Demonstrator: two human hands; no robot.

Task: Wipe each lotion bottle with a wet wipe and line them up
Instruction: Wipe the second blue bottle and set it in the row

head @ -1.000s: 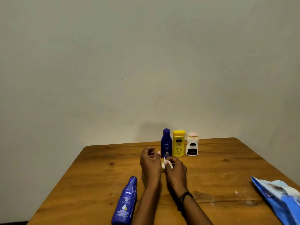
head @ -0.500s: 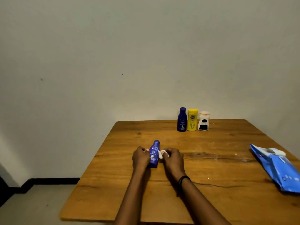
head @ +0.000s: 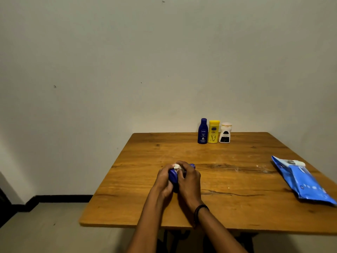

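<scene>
A dark blue lotion bottle (head: pixel 173 175) is held over the middle of the wooden table (head: pixel 237 189), mostly covered by my hands. My left hand (head: pixel 164 178) grips its left side. My right hand (head: pixel 188 177) curls over the bottle and presses a small white wet wipe (head: pixel 176 167) against its top. At the table's far edge three bottles stand upright in a row: a small blue one (head: pixel 202 131), a yellow one (head: pixel 213 132) and a white one (head: pixel 225 133).
A blue pack of wet wipes (head: pixel 302 179) lies near the table's right edge. The table's left edge drops to a grey floor (head: pixel 45 230). A plain wall rises right behind the row of bottles.
The blue bottle lay on the table at the left; my left hand picked it up, and now both hands wrap around it with the wipe on top. The camera view has shifted left.
</scene>
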